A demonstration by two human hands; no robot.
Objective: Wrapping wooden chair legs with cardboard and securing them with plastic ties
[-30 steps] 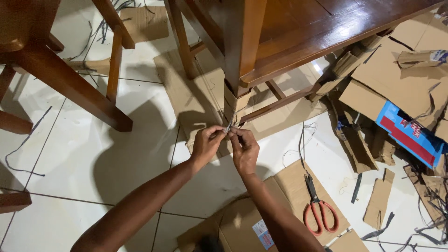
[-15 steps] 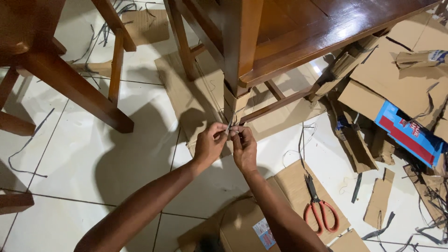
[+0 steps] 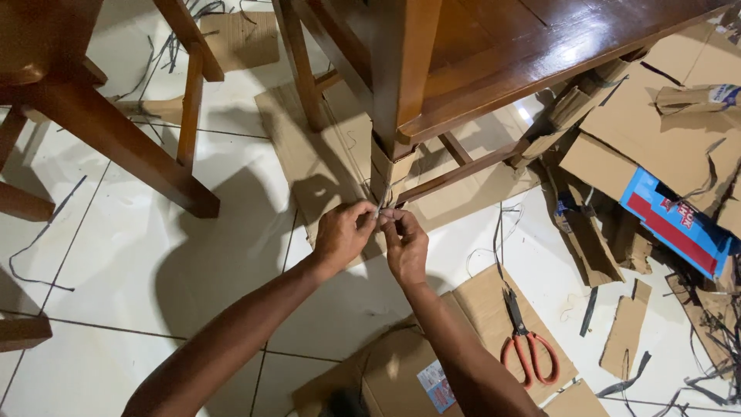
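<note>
**Fingers pinch thin cord at a cardboard-wrapped table leg**

At the bottom of the frame, two bare forearms reach up over a flattened cardboard box [image 3: 401, 371] lying on the white tiled floor [image 3: 116, 255]. Just right of them, orange-handled scissors [image 3: 525, 344] lie shut on another cardboard sheet. At mid-frame the left hand [image 3: 340, 235] and right hand [image 3: 405, 247] meet fingertip to fingertip, each pinched shut on a thin strand of cord [image 3: 380, 208] that runs up towards the cardboard wrap [image 3: 388, 171] banded round the foot of the wooden table leg [image 3: 397, 69]. The strand is too fine to tell whether it is string or a plastic strip, or whether a knot is already formed.

Judged from its look, the cord is light and limp, with no stiffness of its own; it probably needs tension from both sides and a grip close to the crossing point, as the fingers have it here. The corrugated wrap looks light and bendable, liable to crease or slip on the polished leg if the tie slackens.

Beyond, the dark glossy table [image 3: 540, 38] fills the upper centre. A chair leg [image 3: 123, 147] slants across the upper left. Cardboard offcuts, dark strips and a blue-and-red carton [image 3: 671, 220] litter the right.
</note>
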